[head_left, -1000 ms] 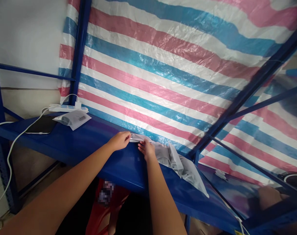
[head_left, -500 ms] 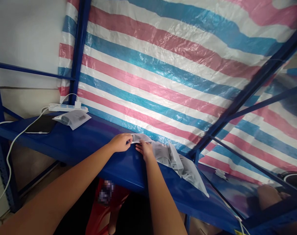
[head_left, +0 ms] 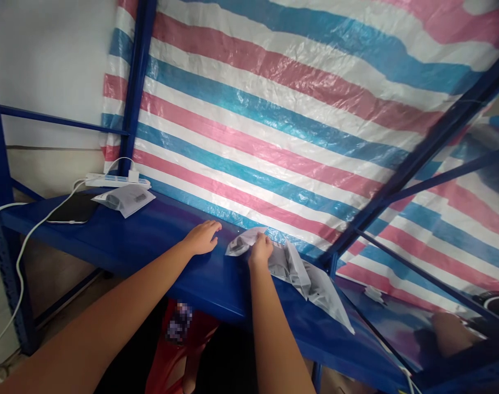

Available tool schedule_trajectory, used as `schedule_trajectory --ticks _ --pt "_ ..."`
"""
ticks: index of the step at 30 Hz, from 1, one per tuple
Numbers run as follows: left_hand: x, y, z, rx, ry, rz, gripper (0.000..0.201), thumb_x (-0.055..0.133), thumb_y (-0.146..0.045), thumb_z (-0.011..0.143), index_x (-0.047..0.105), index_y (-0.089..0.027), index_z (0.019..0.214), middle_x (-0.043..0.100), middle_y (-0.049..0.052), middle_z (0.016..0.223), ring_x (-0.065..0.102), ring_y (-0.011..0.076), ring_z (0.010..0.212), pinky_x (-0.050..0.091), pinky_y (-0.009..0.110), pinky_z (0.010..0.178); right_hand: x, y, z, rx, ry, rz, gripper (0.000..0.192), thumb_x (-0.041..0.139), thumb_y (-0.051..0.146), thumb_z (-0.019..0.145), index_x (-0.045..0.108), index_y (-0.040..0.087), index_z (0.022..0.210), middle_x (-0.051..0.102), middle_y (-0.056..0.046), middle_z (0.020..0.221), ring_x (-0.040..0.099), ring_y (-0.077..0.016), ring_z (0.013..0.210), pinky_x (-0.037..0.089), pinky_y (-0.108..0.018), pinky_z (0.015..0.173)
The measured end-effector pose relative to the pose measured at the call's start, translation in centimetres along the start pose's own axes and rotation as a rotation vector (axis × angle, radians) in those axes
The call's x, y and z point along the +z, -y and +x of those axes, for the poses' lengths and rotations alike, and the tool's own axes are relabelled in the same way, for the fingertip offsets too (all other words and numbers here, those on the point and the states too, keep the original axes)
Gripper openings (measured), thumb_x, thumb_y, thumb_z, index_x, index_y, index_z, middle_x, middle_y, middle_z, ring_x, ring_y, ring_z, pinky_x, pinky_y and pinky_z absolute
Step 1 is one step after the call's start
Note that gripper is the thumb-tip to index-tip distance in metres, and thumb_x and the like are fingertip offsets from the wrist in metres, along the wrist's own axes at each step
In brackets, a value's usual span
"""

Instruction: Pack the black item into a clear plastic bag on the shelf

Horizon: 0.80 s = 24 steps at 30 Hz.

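Observation:
My right hand [head_left: 261,250] is closed on a translucent plastic bag [head_left: 243,241] near the back of the blue shelf [head_left: 167,235]. Something dark shows faintly inside that bag. To the left of it my left hand [head_left: 203,238] hovers over the shelf, fingers apart and holding nothing. Just right of my right hand lie several similar bags: a frosted bag [head_left: 279,261] closest by, a narrow upright-leaning bag [head_left: 298,271], and a larger bag [head_left: 328,293] at the right end. Their contents look grey or dark and cannot be made out.
At the left end are another plastic bag [head_left: 128,200], a black tablet-like device [head_left: 72,209] and a white power strip [head_left: 118,180] with a cable [head_left: 38,230]. A striped plastic sheet [head_left: 249,126] hangs behind. Blue frame posts [head_left: 139,82] rise at both sides.
My left hand has let go of the bag's edge and opened. My right hand has moved slightly right, now gripping the bag, whose left end has come away from my left hand.

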<state>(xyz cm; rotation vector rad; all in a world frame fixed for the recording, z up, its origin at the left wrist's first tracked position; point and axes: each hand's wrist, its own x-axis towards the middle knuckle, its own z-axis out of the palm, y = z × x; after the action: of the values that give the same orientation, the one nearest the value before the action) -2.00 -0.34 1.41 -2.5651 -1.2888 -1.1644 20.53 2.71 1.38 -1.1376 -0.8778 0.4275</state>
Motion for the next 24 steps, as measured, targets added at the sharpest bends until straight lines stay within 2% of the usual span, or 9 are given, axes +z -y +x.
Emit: schedule_trajectory --ticks 4,7,8,10,12,13,16,20,24 --pt "0.0 0.0 0.0 -0.005 0.015 -0.005 0.026 0.053 -0.015 0.087 0.054 -0.022 0.112 0.064 0.007 0.113 0.060 0.0245 0.107 0.049 0.038 0.089 -0.6 1.3 0.7 -0.040 -0.033 0.041 0.019 0.050 0.041 0.080 0.051 0.022 0.076 0.057 0.004 0.068 0.056 -0.0139 0.062 0.049 -0.025 0.058" --pt "0.0 -0.2 0.0 -0.031 0.014 -0.031 0.024 0.054 -0.016 0.088 0.054 -0.022 0.112 0.065 0.006 0.113 0.061 0.0236 0.106 0.049 0.036 0.089 -0.6 2.5 -0.1 -0.158 0.068 0.017 0.024 0.057 0.044 0.080 0.059 0.020 0.077 0.070 -0.004 0.099 0.064 -0.0193 0.091 0.052 -0.030 0.083" --pt "0.0 -0.2 0.1 -0.047 0.008 -0.036 0.024 0.054 -0.017 0.089 0.054 -0.022 0.112 0.065 0.006 0.113 0.061 0.0232 0.107 0.049 0.035 0.090 -0.5 2.8 -0.7 -0.223 0.174 -0.035 0.026 0.057 0.045 0.082 0.064 0.020 0.080 0.071 -0.005 0.108 0.064 -0.0211 0.101 0.050 -0.032 0.093" --pt "0.0 -0.1 0.3 -0.121 -0.022 -0.022 0.024 0.050 -0.016 0.091 0.054 -0.021 0.114 0.066 0.007 0.113 0.061 0.0228 0.107 0.048 0.034 0.091 0.0 3.2 -2.2 -0.353 0.489 -0.228 0.032 0.051 0.045 0.090 0.072 0.020 0.089 0.071 -0.006 0.116 0.061 -0.0233 0.114 0.042 -0.037 0.106" --pt "0.0 0.1 0.5 -0.264 -0.075 0.020 0.027 0.045 -0.013 0.093 0.053 -0.020 0.118 0.066 0.009 0.113 0.061 0.0234 0.108 0.048 0.035 0.090 0.5 3.3 -3.6 -0.458 0.780 -0.479 0.036 0.045 0.043 0.096 0.075 0.023 0.097 0.073 -0.005 0.116 0.059 -0.0247 0.123 0.036 -0.041 0.112" --pt "0.0 0.3 0.6 -0.344 -0.098 0.045 0.029 0.043 -0.012 0.093 0.052 -0.019 0.120 0.066 0.010 0.114 0.061 0.0238 0.108 0.048 0.035 0.090 0.8 3.2 -4.2 -0.495 0.851 -0.584 0.033 0.047 0.042 0.097 0.076 0.024 0.099 0.073 -0.003 0.116 0.056 -0.0253 0.127 0.034 -0.043 0.115" --pt "0.0 0.7 0.6 -0.464 -0.088 0.117 0.028 0.041 -0.014 0.095 0.053 -0.017 0.120 0.065 0.012 0.117 0.061 0.0253 0.109 0.047 0.037 0.091 1.2 2.8 -4.9 -0.563 0.884 -0.774 0.028 0.053 0.039 0.095 0.075 0.027 0.109 0.072 0.000 0.122 0.047 -0.0256 0.136 0.028 -0.044 0.119" --pt "0.2 0.6 0.3 -0.380 0.019 0.197 0.022 0.042 -0.021 0.097 0.058 -0.019 0.112 0.063 0.012 0.116 0.059 0.0269 0.108 0.048 0.039 0.087 1.2 2.4 -4.8 -0.560 0.826 -0.901 0.034 0.053 0.040 0.095 0.072 0.028 0.120 0.066 0.001 0.134 0.044 -0.0260 0.139 0.028 -0.046 0.120" --pt "0.4 0.5 0.2 -0.358 0.055 0.213 0.020 0.043 -0.023 0.096 0.059 -0.020 0.109 0.062 0.011 0.116 0.059 0.0259 0.107 0.047 0.039 0.087 1.2 2.6 -4.7 -0.553 0.815 -1.018 0.038 0.051 0.041 0.095 0.067 0.029 0.128 0.057 0.000 0.145 0.036 -0.0276 0.144 0.026 -0.050 0.121"
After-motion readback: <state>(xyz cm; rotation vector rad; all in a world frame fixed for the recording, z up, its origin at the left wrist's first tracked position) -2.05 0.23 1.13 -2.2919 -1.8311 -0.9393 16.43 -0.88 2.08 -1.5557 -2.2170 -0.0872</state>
